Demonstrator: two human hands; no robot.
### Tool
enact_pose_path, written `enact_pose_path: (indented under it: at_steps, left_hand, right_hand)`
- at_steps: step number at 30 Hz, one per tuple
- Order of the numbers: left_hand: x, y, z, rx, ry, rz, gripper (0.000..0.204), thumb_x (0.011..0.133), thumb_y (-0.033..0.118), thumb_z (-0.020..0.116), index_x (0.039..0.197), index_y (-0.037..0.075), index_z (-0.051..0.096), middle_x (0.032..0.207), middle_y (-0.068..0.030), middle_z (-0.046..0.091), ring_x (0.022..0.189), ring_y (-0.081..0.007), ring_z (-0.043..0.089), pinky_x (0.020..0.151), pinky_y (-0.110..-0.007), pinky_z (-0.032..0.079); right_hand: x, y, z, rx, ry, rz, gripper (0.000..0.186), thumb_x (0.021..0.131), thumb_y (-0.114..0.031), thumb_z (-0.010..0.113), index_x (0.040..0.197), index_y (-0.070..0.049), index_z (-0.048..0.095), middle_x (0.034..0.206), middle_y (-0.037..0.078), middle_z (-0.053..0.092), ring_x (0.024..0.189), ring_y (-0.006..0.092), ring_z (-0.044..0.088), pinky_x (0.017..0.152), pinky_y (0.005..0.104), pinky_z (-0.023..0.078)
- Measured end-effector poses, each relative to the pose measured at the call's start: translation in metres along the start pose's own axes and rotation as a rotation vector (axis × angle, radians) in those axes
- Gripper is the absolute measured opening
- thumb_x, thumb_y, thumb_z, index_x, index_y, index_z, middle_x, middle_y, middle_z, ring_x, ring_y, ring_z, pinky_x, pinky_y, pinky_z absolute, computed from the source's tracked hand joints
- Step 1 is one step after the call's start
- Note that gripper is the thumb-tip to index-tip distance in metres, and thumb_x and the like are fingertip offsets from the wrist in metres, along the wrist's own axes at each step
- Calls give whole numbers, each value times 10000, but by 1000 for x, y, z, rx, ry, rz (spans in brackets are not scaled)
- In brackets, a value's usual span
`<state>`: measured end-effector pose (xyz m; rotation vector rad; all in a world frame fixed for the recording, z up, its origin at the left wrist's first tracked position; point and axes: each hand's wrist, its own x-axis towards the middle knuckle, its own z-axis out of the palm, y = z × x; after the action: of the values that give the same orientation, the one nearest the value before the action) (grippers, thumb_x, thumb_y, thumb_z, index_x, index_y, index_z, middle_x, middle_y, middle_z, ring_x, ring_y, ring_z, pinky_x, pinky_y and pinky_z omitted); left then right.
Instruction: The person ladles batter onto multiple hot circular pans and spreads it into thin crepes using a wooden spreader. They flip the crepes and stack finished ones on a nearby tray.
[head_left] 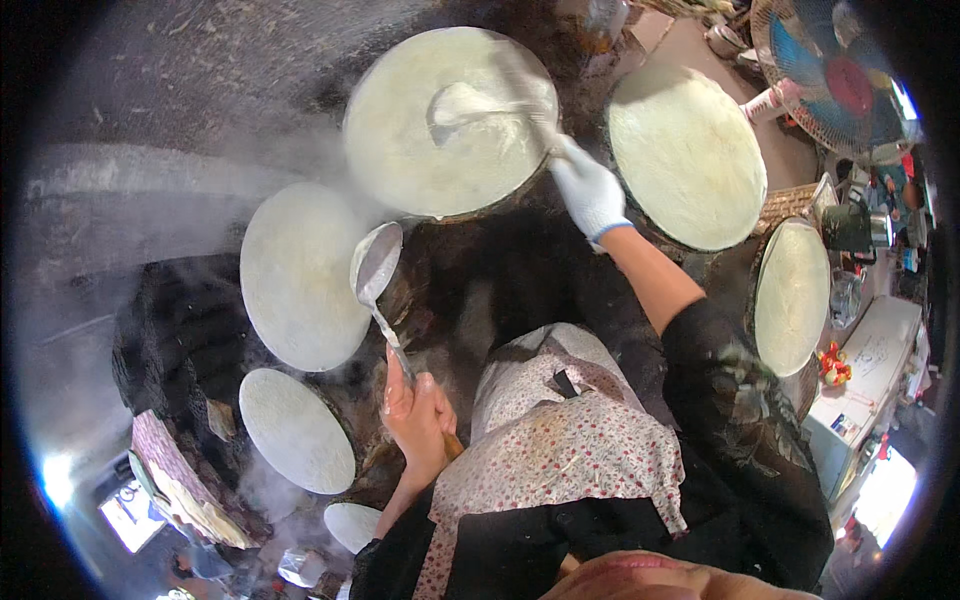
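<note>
My left hand (pixel 418 415) is bare and closed around the handle of a metal ladle (pixel 376 265). The ladle's bowl is coated with pale residue and hangs between two round griddles, close to the edge of the left one. In a white knit glove, my right hand (pixel 590 190) grips a spreading tool (pixel 543 128), blurred by motion, at the right edge of the far round griddle (pixel 400 150). Pale batter covers this griddle nearly to its rim. A thicker whitish patch (pixel 465 105) lies near the tool; its exact outline is smeared.
More batter-covered griddles curve around me: one at right (pixel 685 155), one farther right (pixel 792 300), and left ones (pixel 305 275) (pixel 297 430) in steam. A fan (pixel 840 80) stands at far right, near a wicker basket (pixel 788 205) and a white chest (pixel 865 365).
</note>
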<state>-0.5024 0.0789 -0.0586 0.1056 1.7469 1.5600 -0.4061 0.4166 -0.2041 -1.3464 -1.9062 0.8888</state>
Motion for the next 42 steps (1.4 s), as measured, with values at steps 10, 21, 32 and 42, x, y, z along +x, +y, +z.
enact_pose_path:
  at_steps: [10, 21, 32, 42]
  left_hand:
    - [8, -6, -19, -3, 1, 26, 673, 1077, 34, 511, 1687, 124, 242, 611, 1, 431, 437, -79, 387, 399, -253, 367]
    - [3, -2, -27, 174, 107, 30, 665, 1042, -37, 500, 1666, 98, 311, 626, 3, 461, 442, -62, 400, 398, -241, 360]
    - [183, 68, 54, -307, -212, 146, 585, 1127, 187, 482, 1672, 139, 274, 749, -11, 478, 524, -77, 420, 436, -243, 385]
    - [171, 13, 77, -515, -66, -188, 550, 1132, 206, 450, 1660, 193, 294, 799, -34, 485, 582, -99, 428, 514, -268, 408]
  right_hand:
    - [-12, -4, 20, -142, -62, -87, 437, 1012, -465, 587, 1416, -309, 643, 1056, 199, 759, 981, 399, 736, 854, 480, 586]
    - [18, -12, 13, -201, -156, -75, 405, 1017, -459, 597, 1363, -268, 684, 1106, 169, 760, 982, 373, 742, 845, 461, 586]
    - [-31, 26, -29, -219, -290, -175, 437, 993, -371, 691, 1426, -331, 646, 970, 144, 777, 818, 322, 772, 743, 418, 609]
    - [-31, 33, 5, -52, -401, -122, 478, 997, -477, 652, 1441, -300, 645, 1016, 203, 763, 955, 368, 753, 826, 431, 586]
